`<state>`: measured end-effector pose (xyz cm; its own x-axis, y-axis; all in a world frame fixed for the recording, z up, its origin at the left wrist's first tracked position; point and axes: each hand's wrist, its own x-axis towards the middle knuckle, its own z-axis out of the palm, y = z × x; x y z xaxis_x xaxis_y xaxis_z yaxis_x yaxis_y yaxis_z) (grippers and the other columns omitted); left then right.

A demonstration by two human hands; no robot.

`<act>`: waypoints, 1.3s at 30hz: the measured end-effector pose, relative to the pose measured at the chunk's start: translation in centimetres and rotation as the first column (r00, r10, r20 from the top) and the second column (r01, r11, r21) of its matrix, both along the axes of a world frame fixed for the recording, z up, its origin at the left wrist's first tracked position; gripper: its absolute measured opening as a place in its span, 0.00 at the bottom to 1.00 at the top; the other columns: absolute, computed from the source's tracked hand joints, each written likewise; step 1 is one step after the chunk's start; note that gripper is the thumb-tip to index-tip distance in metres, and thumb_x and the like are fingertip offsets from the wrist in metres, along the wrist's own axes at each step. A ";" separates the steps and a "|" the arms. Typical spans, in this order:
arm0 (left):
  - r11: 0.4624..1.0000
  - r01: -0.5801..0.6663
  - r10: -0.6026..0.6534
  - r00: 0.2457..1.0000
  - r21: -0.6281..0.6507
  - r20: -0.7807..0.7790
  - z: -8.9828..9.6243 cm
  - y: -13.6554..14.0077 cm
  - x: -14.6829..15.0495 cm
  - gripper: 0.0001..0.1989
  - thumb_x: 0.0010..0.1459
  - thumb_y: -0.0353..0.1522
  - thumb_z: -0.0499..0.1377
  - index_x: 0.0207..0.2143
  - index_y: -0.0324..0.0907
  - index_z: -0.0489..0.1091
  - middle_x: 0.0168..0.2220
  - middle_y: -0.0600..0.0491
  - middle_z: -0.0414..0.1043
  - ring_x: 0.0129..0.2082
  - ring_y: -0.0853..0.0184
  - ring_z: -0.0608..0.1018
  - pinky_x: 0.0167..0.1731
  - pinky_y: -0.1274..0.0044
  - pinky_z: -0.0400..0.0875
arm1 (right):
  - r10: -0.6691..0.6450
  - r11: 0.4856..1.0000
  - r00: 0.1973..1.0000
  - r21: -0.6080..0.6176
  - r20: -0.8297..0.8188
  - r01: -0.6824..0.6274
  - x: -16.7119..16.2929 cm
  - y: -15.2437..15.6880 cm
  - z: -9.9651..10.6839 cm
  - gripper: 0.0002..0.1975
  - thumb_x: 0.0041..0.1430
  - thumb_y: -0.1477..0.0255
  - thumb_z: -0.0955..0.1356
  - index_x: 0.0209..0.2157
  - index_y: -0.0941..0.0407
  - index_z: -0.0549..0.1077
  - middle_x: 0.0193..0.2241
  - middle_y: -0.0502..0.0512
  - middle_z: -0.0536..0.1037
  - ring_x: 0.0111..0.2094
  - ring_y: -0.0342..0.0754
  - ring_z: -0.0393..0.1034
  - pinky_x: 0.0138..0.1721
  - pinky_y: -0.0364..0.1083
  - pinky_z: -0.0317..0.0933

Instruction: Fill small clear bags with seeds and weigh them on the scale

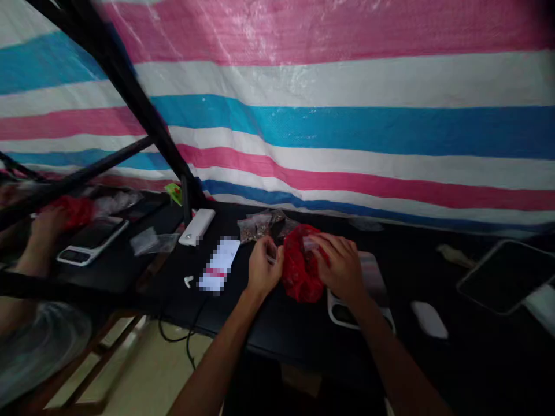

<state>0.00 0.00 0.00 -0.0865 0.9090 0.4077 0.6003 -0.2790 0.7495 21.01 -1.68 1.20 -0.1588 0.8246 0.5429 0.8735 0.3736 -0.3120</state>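
A crumpled red plastic bag [302, 283] rests on the black table between my two hands. Close to its left side is my left hand [263, 266], its fingers curled in; what they pinch, if anything, is too blurred to name. My right hand [342, 264] reaches over the bag's open mouth from the right, fingers bent. A pale, see-through scrap of plastic [309, 243] shows at its fingertips. Partly hidden under my right forearm is a white digital scale [340, 315]. Small clear zip bags [249, 230] with brownish contents lie behind my left hand.
Left of my hands lie a lit phone [221, 263], a white earbud [188, 281] and a white oblong device [197, 227]. At right are a white mouse-like object [429, 319] and a dark tablet-like object [505, 277]. Beyond a black frame [143, 121], another person's hand [47, 225] touches a red bag.
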 end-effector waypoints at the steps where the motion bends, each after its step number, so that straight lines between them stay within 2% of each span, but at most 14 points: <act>1: 0.998 -0.056 0.057 0.998 -0.024 0.006 0.6 -1.1 0.0 0.10 0.66 0.41 0.57 0.42 0.45 0.63 0.34 0.53 0.72 0.33 0.64 0.78 0.37 0.74 0.70 | 0.011 1.000 1.000 -0.024 0.012 -0.011 -0.1 0.0 0.0 0.17 0.68 0.74 0.66 0.56 0.54 0.77 0.53 0.57 0.80 0.52 0.55 0.69 0.54 0.55 0.56; 4: 0.981 -0.153 0.150 0.988 -0.115 -0.035 2.1 -4.7 0.6 0.11 0.66 0.41 0.57 0.44 0.46 0.63 0.32 0.54 0.73 0.30 0.63 0.78 0.32 0.75 0.68 | 0.030 0.995 0.998 -0.092 0.056 -0.025 -0.4 0.0 0.0 0.18 0.66 0.77 0.65 0.54 0.53 0.78 0.53 0.55 0.81 0.52 0.55 0.69 0.55 0.55 0.55; 7: 0.975 -0.051 0.016 0.987 -0.218 -0.162 2.6 -7.8 2.7 0.10 0.65 0.40 0.59 0.42 0.47 0.63 0.33 0.54 0.75 0.31 0.61 0.80 0.31 0.73 0.66 | 0.035 0.988 0.993 -0.155 0.117 -0.017 -0.9 0.0 0.0 0.20 0.63 0.80 0.65 0.53 0.52 0.78 0.53 0.55 0.81 0.54 0.56 0.69 0.55 0.57 0.53; 10: 0.951 0.006 -0.095 0.957 -0.311 -0.273 1.3 -9.4 5.0 0.08 0.65 0.38 0.59 0.40 0.46 0.64 0.33 0.51 0.77 0.33 0.57 0.81 0.33 0.70 0.67 | 0.035 0.982 0.987 -0.186 0.159 -0.005 -1.4 0.1 -0.4 0.22 0.62 0.81 0.65 0.53 0.51 0.78 0.54 0.55 0.81 0.56 0.57 0.68 0.56 0.59 0.50; 12: 0.944 -0.011 -0.117 0.923 -0.329 -0.367 0.0 -9.2 5.6 0.07 0.63 0.31 0.59 0.43 0.44 0.65 0.36 0.47 0.78 0.36 0.55 0.82 0.35 0.69 0.68 | 0.049 0.982 0.986 -0.189 0.161 -0.018 -1.5 0.2 -0.8 0.22 0.63 0.81 0.65 0.54 0.51 0.78 0.54 0.55 0.81 0.56 0.57 0.68 0.56 0.60 0.49; 16: 0.950 -0.076 -0.084 0.871 -0.302 -0.484 -1.3 -7.6 3.6 0.20 0.53 0.18 0.56 0.47 0.42 0.65 0.41 0.46 0.78 0.45 0.53 0.80 0.43 0.65 0.69 | 0.062 0.981 0.990 -0.189 0.130 -0.036 -1.5 0.3 -1.0 0.19 0.63 0.79 0.67 0.53 0.50 0.78 0.53 0.55 0.82 0.56 0.57 0.69 0.57 0.60 0.49; 19: 0.963 -0.147 0.008 0.853 -0.226 -0.521 -0.5 -6.7 1.3 0.17 0.53 0.17 0.56 0.43 0.42 0.66 0.44 0.45 0.76 0.47 0.51 0.77 0.45 0.63 0.70 | 0.078 0.984 0.992 -0.169 0.097 -0.061 -1.6 0.2 -0.6 0.16 0.64 0.77 0.68 0.51 0.51 0.78 0.52 0.55 0.82 0.60 0.58 0.67 0.59 0.61 0.47; 22: 0.976 -0.206 0.147 0.862 -0.070 -0.485 0.7 -6.8 0.2 0.15 0.55 0.18 0.56 0.42 0.42 0.67 0.51 0.42 0.72 0.52 0.51 0.73 0.49 0.63 0.69 | 0.086 0.991 0.993 -0.111 0.075 -0.078 -1.8 0.1 -0.4 0.17 0.66 0.77 0.66 0.53 0.52 0.77 0.54 0.55 0.81 0.65 0.57 0.63 0.62 0.61 0.45; 24: 0.974 -0.225 0.184 0.875 -0.038 -0.448 1.1 -7.3 0.6 0.09 0.60 0.22 0.56 0.40 0.43 0.66 0.47 0.43 0.72 0.48 0.53 0.75 0.47 0.65 0.70 | 0.080 0.993 0.994 -0.089 0.073 -0.074 -1.8 0.1 -0.4 0.18 0.67 0.79 0.64 0.54 0.52 0.76 0.55 0.56 0.80 0.67 0.57 0.61 0.63 0.60 0.45; 28: 0.953 -0.174 0.067 0.919 -0.249 -0.389 0.9 -8.2 2.7 0.03 0.67 0.32 0.55 0.38 0.45 0.63 0.32 0.50 0.74 0.33 0.59 0.79 0.34 0.72 0.67 | 0.097 0.988 0.993 -0.128 0.073 -0.087 -1.8 0.2 -0.8 0.18 0.66 0.80 0.65 0.53 0.53 0.76 0.54 0.57 0.81 0.67 0.58 0.62 0.65 0.62 0.43; 30: 0.932 -0.154 0.019 0.925 -0.327 -0.381 0.4 -8.0 3.4 0.06 0.68 0.37 0.54 0.41 0.44 0.64 0.32 0.49 0.75 0.32 0.58 0.80 0.32 0.73 0.65 | 0.123 0.979 0.991 -0.173 0.056 -0.111 -1.9 0.1 -0.9 0.16 0.65 0.79 0.66 0.51 0.53 0.77 0.52 0.57 0.82 0.64 0.58 0.66 0.64 0.62 0.43; 33: 0.914 -0.204 0.049 0.914 -0.351 -0.404 -0.1 -6.7 3.6 0.11 0.69 0.42 0.54 0.42 0.43 0.63 0.35 0.45 0.77 0.37 0.56 0.82 0.34 0.72 0.66 | 0.165 0.958 0.986 -0.241 0.018 -0.156 -2.1 -0.1 -0.9 0.14 0.63 0.77 0.68 0.49 0.52 0.77 0.48 0.57 0.83 0.52 0.55 0.74 0.62 0.60 0.46; 36: 0.886 -0.244 0.090 0.925 -0.393 -0.370 -0.4 -5.0 2.7 0.11 0.68 0.41 0.55 0.43 0.44 0.62 0.38 0.44 0.77 0.39 0.55 0.81 0.35 0.73 0.66 | 0.179 0.947 0.984 -0.272 0.009 -0.170 -2.2 -0.2 -0.6 0.12 0.64 0.75 0.69 0.49 0.52 0.77 0.46 0.56 0.84 0.47 0.54 0.76 0.58 0.57 0.51; 39: 0.855 -0.194 0.097 0.971 -0.481 -0.220 -0.5 -4.0 1.7 0.08 0.64 0.33 0.58 0.43 0.45 0.61 0.39 0.47 0.76 0.37 0.58 0.81 0.32 0.75 0.63 | 0.129 0.963 0.991 -0.241 0.019 -0.121 -2.1 -0.2 -0.3 0.14 0.65 0.76 0.68 0.51 0.53 0.76 0.49 0.57 0.82 0.49 0.54 0.75 0.55 0.55 0.53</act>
